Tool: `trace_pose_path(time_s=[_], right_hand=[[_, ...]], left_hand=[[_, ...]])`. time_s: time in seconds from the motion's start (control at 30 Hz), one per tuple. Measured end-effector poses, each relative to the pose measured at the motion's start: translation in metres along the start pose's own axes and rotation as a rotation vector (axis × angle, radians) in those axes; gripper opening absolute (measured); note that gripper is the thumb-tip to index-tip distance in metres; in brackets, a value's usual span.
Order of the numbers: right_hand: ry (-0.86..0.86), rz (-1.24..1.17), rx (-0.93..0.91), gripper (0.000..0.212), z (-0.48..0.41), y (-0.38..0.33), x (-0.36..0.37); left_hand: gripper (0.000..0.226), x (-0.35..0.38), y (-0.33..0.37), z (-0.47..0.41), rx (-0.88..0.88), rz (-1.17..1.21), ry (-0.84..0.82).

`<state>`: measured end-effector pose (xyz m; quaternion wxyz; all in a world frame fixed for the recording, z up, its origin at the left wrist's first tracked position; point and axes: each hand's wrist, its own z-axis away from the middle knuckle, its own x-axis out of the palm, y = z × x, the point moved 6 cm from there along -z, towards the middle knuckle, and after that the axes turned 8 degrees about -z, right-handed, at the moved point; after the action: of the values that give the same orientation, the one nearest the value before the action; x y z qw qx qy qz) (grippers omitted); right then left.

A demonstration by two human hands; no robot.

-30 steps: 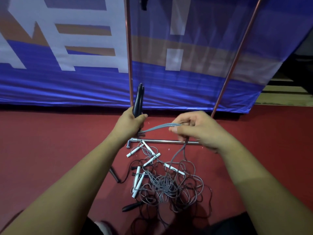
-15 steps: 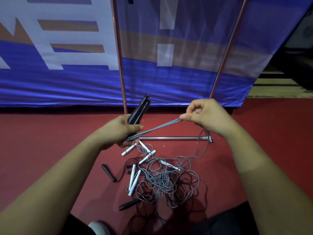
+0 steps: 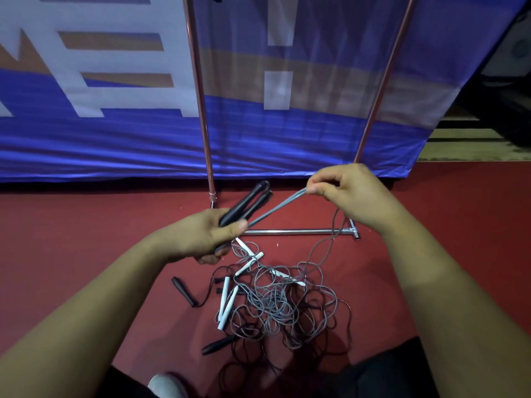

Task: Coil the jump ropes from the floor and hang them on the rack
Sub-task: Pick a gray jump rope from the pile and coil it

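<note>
Left hand [image 3: 198,239] grips two black handles [image 3: 247,203] side by side, their tips pointing up and away. Right hand [image 3: 356,196] pinches grey cord [image 3: 275,206], doubled and taut between the hands. The slack drops to a tangled pile [image 3: 275,308] of grey and black ropes on red floor [image 3: 86,239]. Rack [image 3: 296,232] base bar lies just behind the pile, with blue banner [image 3: 115,145] beyond.

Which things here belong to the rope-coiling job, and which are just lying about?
Job: left hand gripping black handles; right hand pinching grey cord; tangled rope pile; rack.
Lying about: blue banner; white shoe.
</note>
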<state>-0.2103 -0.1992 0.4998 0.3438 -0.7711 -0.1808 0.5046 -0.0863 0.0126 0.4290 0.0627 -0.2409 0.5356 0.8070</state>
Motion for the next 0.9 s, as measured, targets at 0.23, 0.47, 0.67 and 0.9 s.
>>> trace_pose_path(time_s=[0.23,0.47,0.67,0.9], right_hand=[[0.139,0.059,-0.064,0.009,-0.009,-0.005,0.004],[0.086,-0.251,0.118,0.018,-0.012,0.010,0.028],[-0.149,-0.316,0.217,0.019,-0.004,0.011,0.055],[-0.152,-0.405,0.248,0.020,0.002,0.008,0.054]], left_hand=[[0.017,0.036,0.012,0.006,-0.022,0.039,-0.271],[0.021,0.012,0.042,0.011,0.228,0.223,0.095],[0.072,-0.020,0.036,0.013,0.274,0.318,0.316],[0.049,-0.037,0.030,0.011,0.269,0.413,0.482]])
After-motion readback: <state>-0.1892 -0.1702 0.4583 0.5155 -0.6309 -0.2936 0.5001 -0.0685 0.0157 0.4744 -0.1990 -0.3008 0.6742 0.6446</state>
